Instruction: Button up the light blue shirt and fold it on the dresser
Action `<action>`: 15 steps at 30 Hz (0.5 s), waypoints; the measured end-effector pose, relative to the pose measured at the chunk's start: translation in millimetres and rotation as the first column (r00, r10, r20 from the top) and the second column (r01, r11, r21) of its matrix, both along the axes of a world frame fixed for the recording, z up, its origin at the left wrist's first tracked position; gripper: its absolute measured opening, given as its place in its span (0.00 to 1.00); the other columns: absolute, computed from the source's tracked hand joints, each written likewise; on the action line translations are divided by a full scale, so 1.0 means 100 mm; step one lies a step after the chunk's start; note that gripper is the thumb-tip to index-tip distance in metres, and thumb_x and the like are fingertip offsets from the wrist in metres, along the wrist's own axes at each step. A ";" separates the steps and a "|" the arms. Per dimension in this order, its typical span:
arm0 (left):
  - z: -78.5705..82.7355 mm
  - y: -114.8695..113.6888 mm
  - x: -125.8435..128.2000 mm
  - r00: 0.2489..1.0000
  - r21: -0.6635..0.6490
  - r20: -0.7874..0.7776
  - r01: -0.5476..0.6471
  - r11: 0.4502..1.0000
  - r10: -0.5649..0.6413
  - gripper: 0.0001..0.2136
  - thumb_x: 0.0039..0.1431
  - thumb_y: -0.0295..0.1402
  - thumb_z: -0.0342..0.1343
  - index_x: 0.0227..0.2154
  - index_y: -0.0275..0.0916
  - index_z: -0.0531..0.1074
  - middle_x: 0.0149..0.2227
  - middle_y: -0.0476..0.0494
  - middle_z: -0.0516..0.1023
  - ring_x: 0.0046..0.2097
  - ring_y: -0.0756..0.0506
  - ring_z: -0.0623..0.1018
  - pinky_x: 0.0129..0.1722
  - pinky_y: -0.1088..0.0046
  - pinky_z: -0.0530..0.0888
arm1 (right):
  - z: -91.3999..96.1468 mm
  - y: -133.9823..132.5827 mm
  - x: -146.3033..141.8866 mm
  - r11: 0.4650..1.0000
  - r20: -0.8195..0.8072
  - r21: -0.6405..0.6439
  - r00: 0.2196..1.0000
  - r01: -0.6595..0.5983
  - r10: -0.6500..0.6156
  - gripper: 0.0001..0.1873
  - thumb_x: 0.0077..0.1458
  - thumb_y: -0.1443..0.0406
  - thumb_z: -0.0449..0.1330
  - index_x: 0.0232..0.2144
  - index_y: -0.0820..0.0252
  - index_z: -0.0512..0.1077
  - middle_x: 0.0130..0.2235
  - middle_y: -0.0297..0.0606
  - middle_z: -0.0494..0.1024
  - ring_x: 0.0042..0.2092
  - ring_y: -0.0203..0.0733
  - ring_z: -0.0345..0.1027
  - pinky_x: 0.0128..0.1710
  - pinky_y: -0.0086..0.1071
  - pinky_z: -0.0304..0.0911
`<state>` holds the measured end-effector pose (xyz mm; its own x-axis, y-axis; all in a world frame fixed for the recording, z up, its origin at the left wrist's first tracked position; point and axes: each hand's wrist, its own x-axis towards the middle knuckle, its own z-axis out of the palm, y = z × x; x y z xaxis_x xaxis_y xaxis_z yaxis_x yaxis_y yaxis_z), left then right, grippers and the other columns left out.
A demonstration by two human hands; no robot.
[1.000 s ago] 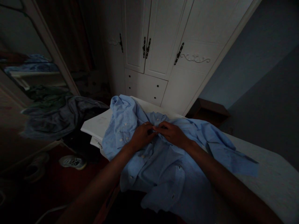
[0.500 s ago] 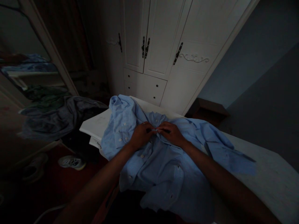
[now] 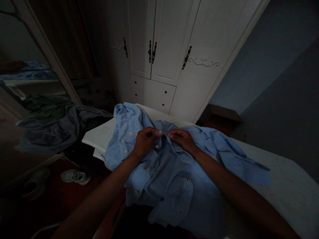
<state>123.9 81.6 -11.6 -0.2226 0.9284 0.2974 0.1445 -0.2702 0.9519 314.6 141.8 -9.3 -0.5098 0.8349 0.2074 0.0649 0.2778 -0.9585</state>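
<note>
A light blue button-up shirt [image 3: 169,179] lies spread on a white padded board [image 3: 286,186], collar away from me. My left hand [image 3: 144,141] pinches the shirt's left front edge near the collar. My right hand [image 3: 181,139] pinches the opposite front edge just beside it. Fingertips of both hands meet at the placket, close to a small white button. Both hands are closed on the fabric.
A white wardrobe [image 3: 174,56] with drawers stands behind the board. A pile of dark clothes [image 3: 57,126] lies at left under a mirror frame. A pale shoe [image 3: 74,176] sits on the red floor. A brown box [image 3: 221,116] stands by the blue wall.
Both hands have shifted slightly up the shirt front toward the collar and drawn the two front edges together. The camera view has tilted a little.
</note>
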 end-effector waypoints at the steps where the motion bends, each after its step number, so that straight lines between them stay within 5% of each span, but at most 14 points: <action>1: 0.00 0.00 -0.01 0.999 -0.024 0.038 -0.012 1.000 0.012 0.14 0.46 0.43 0.65 0.28 0.37 0.75 0.26 0.49 0.76 0.26 0.50 0.73 0.26 0.75 0.69 | 0.00 0.01 0.01 1.000 -0.005 -0.026 1.000 -0.004 0.004 0.18 0.45 0.51 0.67 0.31 0.59 0.79 0.33 0.36 0.80 0.37 0.41 0.72 0.42 0.35 0.65; 4: 0.01 -0.04 -0.01 1.000 -0.037 0.010 -0.023 0.999 0.024 0.13 0.48 0.43 0.62 0.27 0.37 0.74 0.23 0.51 0.73 0.24 0.51 0.69 0.24 0.76 0.66 | 0.03 0.04 0.06 0.996 0.015 -0.078 0.999 -0.033 0.034 0.16 0.44 0.54 0.67 0.31 0.59 0.78 0.33 0.35 0.79 0.36 0.40 0.71 0.40 0.34 0.64; 7: 0.05 -0.10 0.02 0.979 0.023 -0.201 -0.016 1.000 0.020 0.08 0.51 0.37 0.57 0.24 0.38 0.71 0.25 0.51 0.72 0.27 0.51 0.70 0.27 0.75 0.66 | 0.09 0.09 0.14 0.994 -0.013 -0.105 1.000 -0.023 0.021 0.12 0.42 0.56 0.67 0.28 0.58 0.76 0.30 0.34 0.77 0.33 0.39 0.69 0.36 0.32 0.63; 10: 0.07 -0.13 0.04 0.898 0.070 -0.438 -0.005 0.998 0.035 0.07 0.50 0.31 0.53 0.20 0.39 0.65 0.24 0.51 0.69 0.28 0.50 0.69 0.30 0.74 0.66 | 0.19 0.15 0.25 0.996 -0.056 -0.070 0.997 -0.051 0.048 0.10 0.40 0.58 0.66 0.23 0.57 0.75 0.29 0.35 0.75 0.33 0.40 0.67 0.35 0.32 0.62; 15: 0.05 -0.13 0.07 0.726 0.089 -0.682 -0.029 0.996 0.083 0.17 0.58 0.33 0.49 0.14 0.40 0.60 0.20 0.49 0.64 0.25 0.49 0.68 0.29 0.71 0.63 | 0.37 0.23 0.44 0.947 0.146 -0.055 0.936 -0.315 0.320 0.08 0.41 0.60 0.65 0.23 0.60 0.76 0.27 0.35 0.74 0.31 0.39 0.66 0.33 0.33 0.62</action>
<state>131.4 68.4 -7.0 0.0155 0.8925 0.4507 0.7664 -0.3001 0.5680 358.2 164.7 27.9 -0.7727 0.6292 0.0843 0.1228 0.2784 -0.9526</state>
